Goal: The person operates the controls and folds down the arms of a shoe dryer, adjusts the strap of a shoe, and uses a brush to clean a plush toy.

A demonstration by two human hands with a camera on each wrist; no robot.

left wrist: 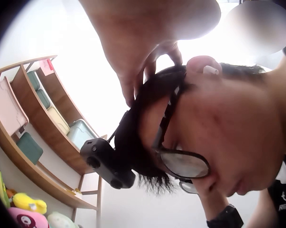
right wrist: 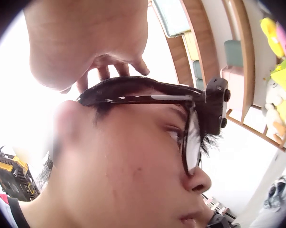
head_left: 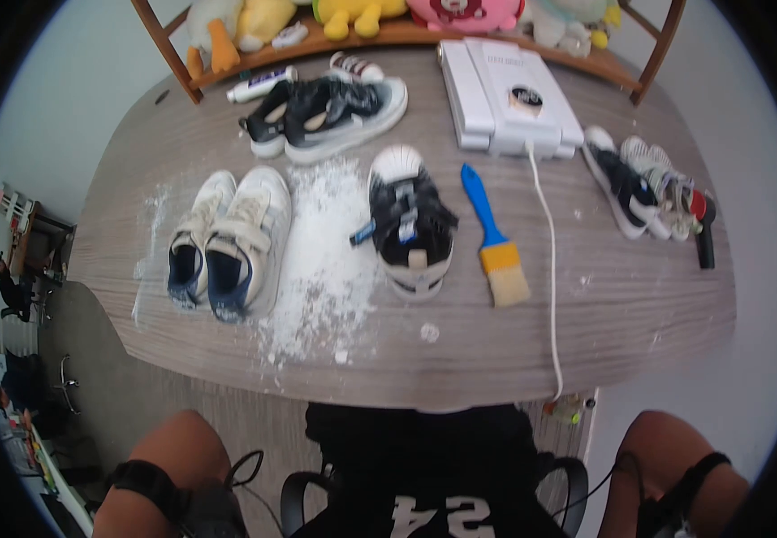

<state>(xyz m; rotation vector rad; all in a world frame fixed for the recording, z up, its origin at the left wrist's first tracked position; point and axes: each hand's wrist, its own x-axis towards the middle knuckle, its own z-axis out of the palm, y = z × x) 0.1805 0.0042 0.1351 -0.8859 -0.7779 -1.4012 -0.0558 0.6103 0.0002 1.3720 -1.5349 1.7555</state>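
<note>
Both hands are raised to the person's head, out of the head view. In the left wrist view, the left hand (left wrist: pixel 143 33) touches the black head strap (left wrist: pixel 150 92) with its fingertips, above the head camera (left wrist: pixel 107 164). The right hand (right wrist: pixel 93 40) reaches over the strap's other side in the right wrist view, its fingers resting along the top edge. On the table (head_left: pixel 469 359), a black-and-white shoe (head_left: pixel 406 202) sits between a pair of white shoes (head_left: pixel 250 229) and a blue-handled brush (head_left: pixel 496 247). White powder (head_left: pixel 326 242) is spread between the shoes.
Black shoes (head_left: pixel 344 121) and tubes stand at the back. A white box-like device (head_left: pixel 505 94) trails a white cable (head_left: pixel 552 260) across the table to its front edge. More shoes (head_left: pixel 635 184) and a black tool (head_left: pixel 706 238) lie at the right. Plush toys (head_left: pixel 353 13) line the shelf.
</note>
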